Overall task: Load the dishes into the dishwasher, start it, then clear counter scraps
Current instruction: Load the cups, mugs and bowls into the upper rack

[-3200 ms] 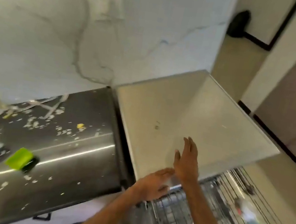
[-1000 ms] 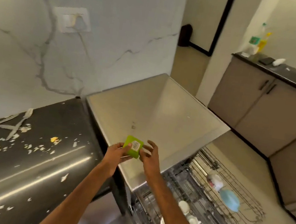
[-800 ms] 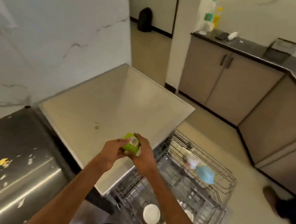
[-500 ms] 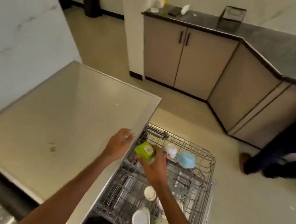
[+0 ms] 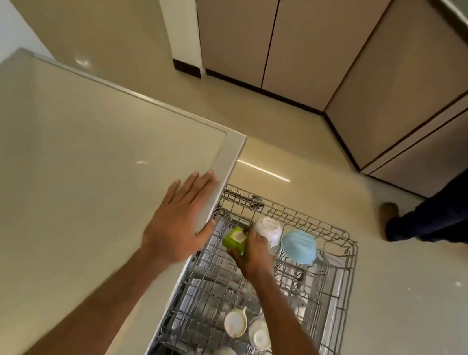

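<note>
Right hand (image 5: 254,256) curls round a small green box (image 5: 232,239), perhaps detergent, above the wire rack (image 5: 342,284) near its white bowl (image 5: 268,231). Left hand (image 5: 180,224) lies flat, fingers straight, on the smooth beige top (image 5: 76,169) beside the rack.

I can read nothing in this view. The only printed thing I find is a white label (image 5: 238,235) on the small green box (image 5: 229,243), at ten o'clock of the right hand (image 5: 252,257) gripping it. Its print is too blurred.
</note>
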Demonstrator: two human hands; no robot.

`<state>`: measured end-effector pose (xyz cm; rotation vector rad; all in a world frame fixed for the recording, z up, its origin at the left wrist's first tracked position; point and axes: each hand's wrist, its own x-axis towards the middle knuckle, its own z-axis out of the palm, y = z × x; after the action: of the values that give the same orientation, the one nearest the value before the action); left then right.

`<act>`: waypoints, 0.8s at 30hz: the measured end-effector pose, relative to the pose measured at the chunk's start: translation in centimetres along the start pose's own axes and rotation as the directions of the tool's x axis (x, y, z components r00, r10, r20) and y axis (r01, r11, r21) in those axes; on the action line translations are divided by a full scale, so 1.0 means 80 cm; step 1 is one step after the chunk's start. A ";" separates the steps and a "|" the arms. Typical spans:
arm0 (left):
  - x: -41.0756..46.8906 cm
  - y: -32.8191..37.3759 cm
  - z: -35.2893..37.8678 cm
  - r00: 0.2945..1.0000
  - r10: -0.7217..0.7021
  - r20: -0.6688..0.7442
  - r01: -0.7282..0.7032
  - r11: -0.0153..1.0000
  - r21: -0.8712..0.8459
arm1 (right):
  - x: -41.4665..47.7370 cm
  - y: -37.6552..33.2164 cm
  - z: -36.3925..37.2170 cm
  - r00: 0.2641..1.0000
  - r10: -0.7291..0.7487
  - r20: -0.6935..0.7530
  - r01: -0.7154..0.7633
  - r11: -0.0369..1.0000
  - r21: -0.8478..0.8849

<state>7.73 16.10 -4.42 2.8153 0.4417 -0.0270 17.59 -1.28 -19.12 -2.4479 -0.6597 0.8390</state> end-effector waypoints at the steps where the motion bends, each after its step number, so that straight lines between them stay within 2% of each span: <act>1: -0.001 0.000 -0.001 1.000 -0.005 -0.002 0.005 1.000 -0.010 | 0.019 0.000 0.006 0.999 -0.016 0.028 0.017 0.999 -0.041; 6: 0.001 -0.003 0.001 1.000 -0.021 0.022 0.021 1.000 -0.022 | 0.097 0.001 0.035 0.996 -0.075 0.050 0.080 0.989 -0.125; 11: 0.004 -0.002 0.001 0.999 -0.027 0.029 0.028 0.999 -0.026 | 0.121 0.016 0.062 0.989 -0.121 0.088 0.144 0.926 -0.348; 16: 0.003 -0.001 0.001 0.999 -0.034 0.025 0.035 0.999 -0.028 | 0.107 0.022 0.087 0.989 -0.116 0.090 0.142 0.908 -0.395; 24: 0.002 -0.003 0.005 1.000 -0.029 -0.006 0.029 0.999 -0.031 | 0.117 -0.004 0.090 0.992 -0.004 0.130 0.058 0.908 -0.414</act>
<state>7.84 16.24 -4.88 2.7792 0.4806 -0.0167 19.29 6.22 -28.05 -2.7663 -1.0135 0.9241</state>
